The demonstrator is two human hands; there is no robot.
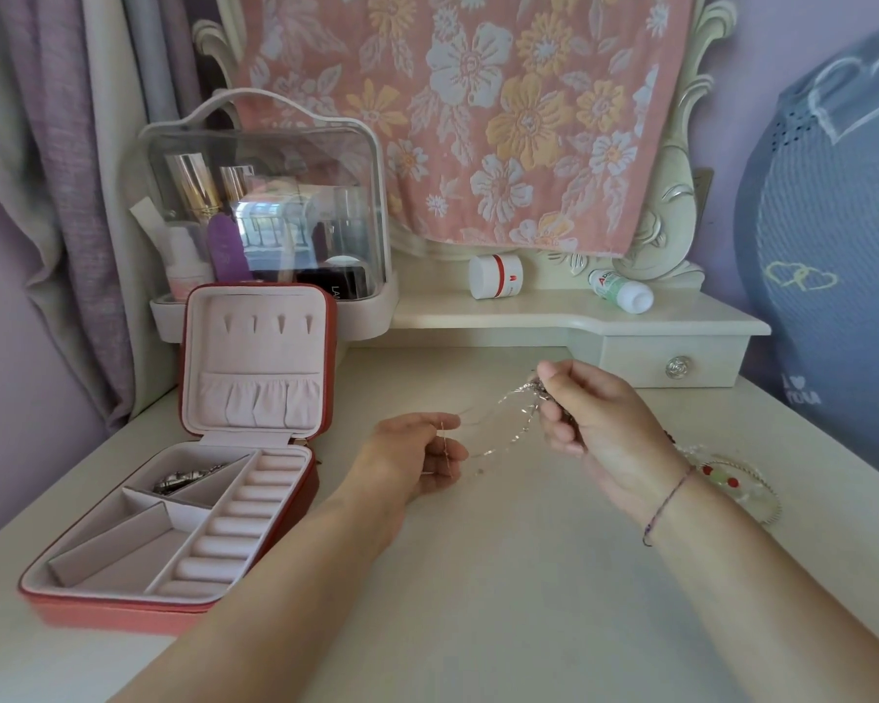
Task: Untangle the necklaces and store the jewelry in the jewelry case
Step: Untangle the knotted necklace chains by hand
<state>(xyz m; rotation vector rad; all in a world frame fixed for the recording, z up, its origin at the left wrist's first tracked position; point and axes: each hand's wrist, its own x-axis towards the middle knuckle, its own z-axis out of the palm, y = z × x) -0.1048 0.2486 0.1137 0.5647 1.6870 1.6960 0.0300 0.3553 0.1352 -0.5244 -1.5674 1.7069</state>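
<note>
A clear cosmetics box [275,195] with a carry handle stands at upper left on a cream dressing table [478,575], beside a purple curtain [47,170]. A pink floral cloth [478,119] hangs at top centre. Below it, a white jar [493,276] and a green-labelled bottle [622,291] lie on their sides. A blue cushion [833,220] fills the right edge.

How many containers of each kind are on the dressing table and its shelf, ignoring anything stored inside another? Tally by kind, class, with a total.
Open jewelry case: 1
Clear cosmetics box: 1
White jar on its side: 1
White bottle on its side: 1
Total: 4
</note>
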